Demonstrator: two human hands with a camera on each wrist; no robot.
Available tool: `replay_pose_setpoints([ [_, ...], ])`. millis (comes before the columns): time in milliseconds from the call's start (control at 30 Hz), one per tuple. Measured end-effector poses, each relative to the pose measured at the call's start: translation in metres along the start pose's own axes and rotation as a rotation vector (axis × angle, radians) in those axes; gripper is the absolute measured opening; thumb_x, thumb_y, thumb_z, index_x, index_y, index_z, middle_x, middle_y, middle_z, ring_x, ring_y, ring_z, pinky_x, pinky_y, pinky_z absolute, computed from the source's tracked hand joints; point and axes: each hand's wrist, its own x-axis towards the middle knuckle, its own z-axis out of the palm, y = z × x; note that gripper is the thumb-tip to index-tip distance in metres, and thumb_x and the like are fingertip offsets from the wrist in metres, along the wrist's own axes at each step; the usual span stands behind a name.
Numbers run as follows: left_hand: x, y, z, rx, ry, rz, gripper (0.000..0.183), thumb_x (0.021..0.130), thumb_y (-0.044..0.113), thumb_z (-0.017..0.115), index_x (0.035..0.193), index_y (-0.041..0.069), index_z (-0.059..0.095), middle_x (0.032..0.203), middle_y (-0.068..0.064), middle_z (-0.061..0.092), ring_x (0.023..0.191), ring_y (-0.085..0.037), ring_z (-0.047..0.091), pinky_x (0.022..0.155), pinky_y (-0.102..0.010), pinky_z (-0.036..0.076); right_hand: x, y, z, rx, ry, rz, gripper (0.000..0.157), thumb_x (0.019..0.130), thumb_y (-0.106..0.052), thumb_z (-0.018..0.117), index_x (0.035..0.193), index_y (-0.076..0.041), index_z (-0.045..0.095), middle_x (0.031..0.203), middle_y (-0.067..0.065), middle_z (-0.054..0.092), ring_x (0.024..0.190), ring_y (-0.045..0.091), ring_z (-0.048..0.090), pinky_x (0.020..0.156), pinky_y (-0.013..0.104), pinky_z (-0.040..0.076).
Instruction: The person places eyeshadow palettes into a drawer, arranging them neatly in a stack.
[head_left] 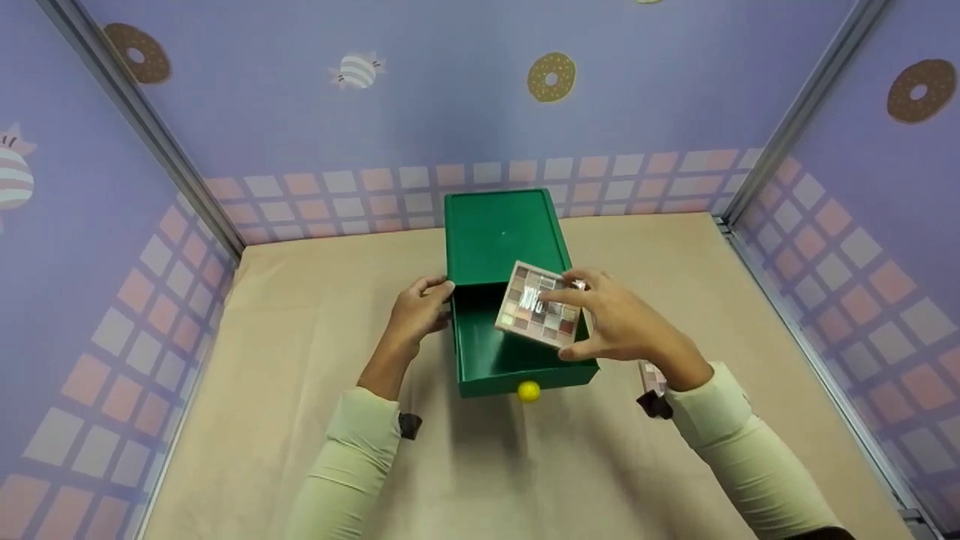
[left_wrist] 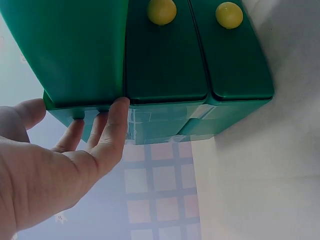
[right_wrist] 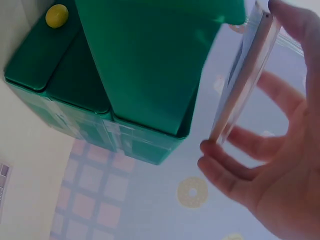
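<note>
A green drawer cabinet [head_left: 502,232] stands on the table, its top drawer [head_left: 480,352] pulled out toward me. My left hand [head_left: 420,311] holds the cabinet's left front edge, thumb at the top and fingers against the side wall. In my right hand [head_left: 619,319] is an eyeshadow palette [head_left: 529,326] with a grid of coloured pans under a clear, shiny lid. Thumb and fingers grip it by its edges, tilted above the open drawer. From the right wrist view, the palette [right_wrist: 245,75] shows edge-on, apart from the drawer's side. The drawer's far interior is in shadow.
Two lower drawers with yellow knobs [left_wrist: 229,15] are closed. Another palette [head_left: 652,377] lies on the beige tabletop [head_left: 330,300], partly hidden by the right wrist. Patterned panels [head_left: 450,112] enclose the back and sides, with metal posts at the corners.
</note>
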Motion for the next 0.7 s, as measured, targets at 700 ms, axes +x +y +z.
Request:
replay_pose_setpoints([
  [700,-0.001,0.001,0.0,-0.003,0.003,0.003,0.043,0.105,0.034,0.056,0.143,0.014,0.056,0.139,-0.015,0.062,0.115,-0.033,0.069,0.103,-0.048,0.054,0.03,0.0,0.008,-0.005,-0.239,-0.092,0.051,0.077,-0.037,0.084,0.126,-0.029,0.072,0.16,0.014,0.04,0.143,0.044,0.034,0.11,0.064,0.044],
])
